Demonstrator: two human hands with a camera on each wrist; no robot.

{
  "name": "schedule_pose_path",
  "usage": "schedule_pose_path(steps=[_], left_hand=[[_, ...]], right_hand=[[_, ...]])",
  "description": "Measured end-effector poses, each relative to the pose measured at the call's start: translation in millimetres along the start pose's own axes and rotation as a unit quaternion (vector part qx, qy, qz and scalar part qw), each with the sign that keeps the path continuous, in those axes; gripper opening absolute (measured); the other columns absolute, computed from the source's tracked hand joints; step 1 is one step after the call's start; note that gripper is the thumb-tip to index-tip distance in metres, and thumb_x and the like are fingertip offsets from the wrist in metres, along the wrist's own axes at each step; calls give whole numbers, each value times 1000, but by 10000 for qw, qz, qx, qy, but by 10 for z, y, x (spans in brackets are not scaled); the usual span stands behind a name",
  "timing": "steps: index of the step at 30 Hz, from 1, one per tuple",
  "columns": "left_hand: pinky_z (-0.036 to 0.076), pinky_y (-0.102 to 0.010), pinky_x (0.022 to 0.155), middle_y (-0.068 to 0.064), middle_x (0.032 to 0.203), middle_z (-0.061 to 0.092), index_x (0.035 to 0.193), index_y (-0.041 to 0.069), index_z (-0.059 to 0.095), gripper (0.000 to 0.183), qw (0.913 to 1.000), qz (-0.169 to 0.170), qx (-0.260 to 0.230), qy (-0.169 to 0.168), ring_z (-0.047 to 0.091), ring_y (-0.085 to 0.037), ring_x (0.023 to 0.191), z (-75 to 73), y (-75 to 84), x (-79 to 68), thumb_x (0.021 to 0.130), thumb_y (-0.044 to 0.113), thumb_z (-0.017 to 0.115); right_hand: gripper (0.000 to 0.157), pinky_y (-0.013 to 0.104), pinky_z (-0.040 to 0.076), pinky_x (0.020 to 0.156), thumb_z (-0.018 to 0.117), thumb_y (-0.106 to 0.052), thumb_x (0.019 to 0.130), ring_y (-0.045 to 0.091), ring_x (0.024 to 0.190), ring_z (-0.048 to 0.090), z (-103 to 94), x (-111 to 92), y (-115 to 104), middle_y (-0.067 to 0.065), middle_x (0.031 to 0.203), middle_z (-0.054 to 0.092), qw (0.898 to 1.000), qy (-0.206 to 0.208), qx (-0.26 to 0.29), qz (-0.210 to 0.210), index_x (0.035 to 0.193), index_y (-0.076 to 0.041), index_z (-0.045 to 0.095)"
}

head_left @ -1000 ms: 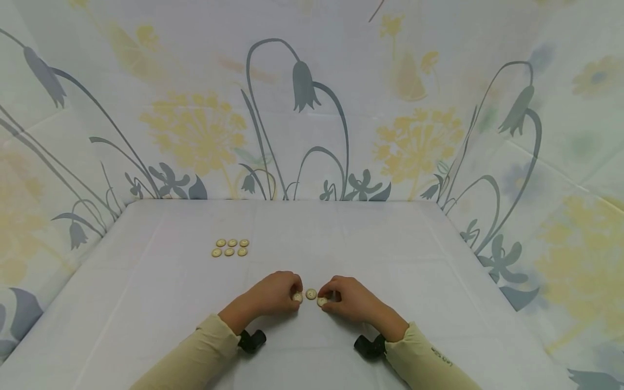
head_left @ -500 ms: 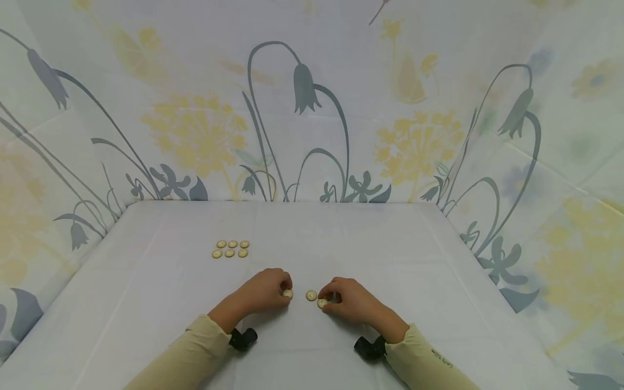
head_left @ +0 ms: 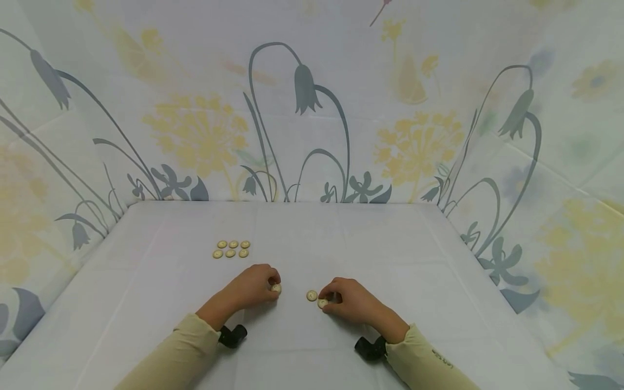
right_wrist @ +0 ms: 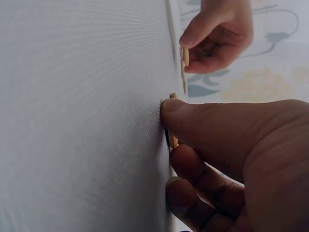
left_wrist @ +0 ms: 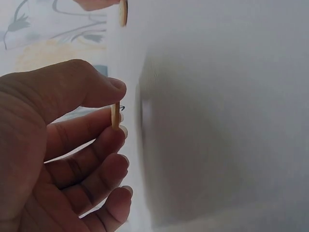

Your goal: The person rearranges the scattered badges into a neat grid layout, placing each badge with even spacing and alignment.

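Note:
My left hand point(head_left: 253, 287) pinches a round pale wooden button point(head_left: 276, 288) between thumb and fingers, left of the table's middle. Seen edge-on in the left wrist view, this button point(left_wrist: 115, 116) has a thin dark bit sticking out of its face. My right hand point(head_left: 355, 300) holds another such button point(head_left: 323, 303) between thumb and fingertips; in the right wrist view, that button point(right_wrist: 174, 137) is at the tabletop. Just left of my right fingertips lies a loose button point(head_left: 312, 296). Several matching buttons point(head_left: 233, 244) lie in two short rows farther back on the left.
A white cloth covers the table point(head_left: 414, 244). Behind it and along both sides hangs a fabric wall point(head_left: 341, 70) printed with grey and yellow flowers. A black wrist camera point(head_left: 233, 336) sits below my left hand, another black camera point(head_left: 370, 348) below my right.
My left hand has moved left and slightly farther back, carrying its button away from the loose one. My right hand has stayed in place with its button.

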State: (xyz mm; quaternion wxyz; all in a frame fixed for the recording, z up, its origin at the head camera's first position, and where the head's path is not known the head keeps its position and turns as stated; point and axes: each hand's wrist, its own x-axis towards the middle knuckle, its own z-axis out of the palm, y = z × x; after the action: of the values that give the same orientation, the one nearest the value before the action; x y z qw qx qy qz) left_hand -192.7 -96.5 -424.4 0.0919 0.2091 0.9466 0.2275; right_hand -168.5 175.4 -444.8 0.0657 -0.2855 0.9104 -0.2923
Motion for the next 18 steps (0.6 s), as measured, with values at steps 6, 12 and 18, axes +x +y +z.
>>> schedule_pose_path(steps=[6,12,18], left_hand=[[49,-36,83,2,90,64,93,12,69,13,9999,-34,16,101,57,-12,85,-62,-88,-32,81,14,72],[49,-35,79,1,90,64,94,10,69,13,9997,-152,39,193,56,-12,82,-107,-191,-55,82,13,71],[50,-36,79,0,92,66,97,8,70,15,9995,-262,19,199,58,-13,84,-167,-272,-95,83,14,71]], right_hand=[[21,20,41,64,73,-21,85,1,71,46,4,2,5,-8,90,61,10000,-8,-2,-20,105,-15,72],[21,20,42,65,73,-22,85,1,72,46,3,2,-5,-10,90,60,10000,-16,-11,53,105,-17,72],[20,21,41,65,73,-21,85,2,72,46,2,4,-16,-9,89,60,10000,-23,-15,54,105,-16,72]])
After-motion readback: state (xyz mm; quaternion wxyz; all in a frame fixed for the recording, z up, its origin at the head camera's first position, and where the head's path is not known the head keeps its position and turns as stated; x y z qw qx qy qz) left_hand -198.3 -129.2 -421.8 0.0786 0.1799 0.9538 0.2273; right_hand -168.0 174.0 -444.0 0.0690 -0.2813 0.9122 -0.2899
